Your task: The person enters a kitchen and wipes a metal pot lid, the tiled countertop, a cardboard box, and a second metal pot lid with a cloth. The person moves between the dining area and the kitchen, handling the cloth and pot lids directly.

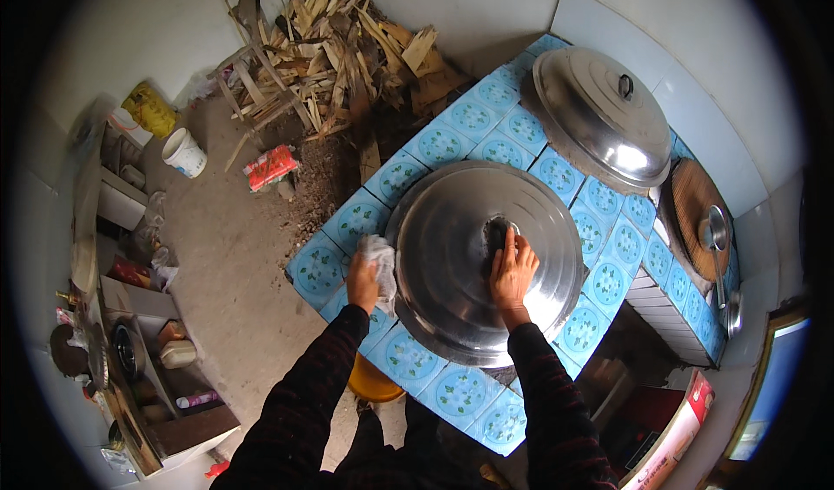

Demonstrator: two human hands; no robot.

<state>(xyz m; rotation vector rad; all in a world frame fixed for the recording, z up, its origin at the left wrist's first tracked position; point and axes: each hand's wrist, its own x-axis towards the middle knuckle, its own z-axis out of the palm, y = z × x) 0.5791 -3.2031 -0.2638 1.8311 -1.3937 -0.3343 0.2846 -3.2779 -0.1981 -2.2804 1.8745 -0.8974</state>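
Before me a large domed metal lid (443, 294) covers the near place on a stove topped with blue flowered tiles (469, 392). My right hand (513, 275) is on the dark handle (496, 232) at the lid's centre, fingers bent over it. A grey-white cloth (381, 265) is in my left hand (363, 283), beside the lid's left rim. The cloth lies against the tiles there; whether it also touches the rim I cannot tell.
A second domed lid (603, 122) sits at the stove's far end. Right of it are a round slatted cover (694, 210) and a metal ladle (718, 242). Split firewood (339, 60) is heaped by the wall. A white bucket (184, 153) and a shelf unit (189, 431) stand left.
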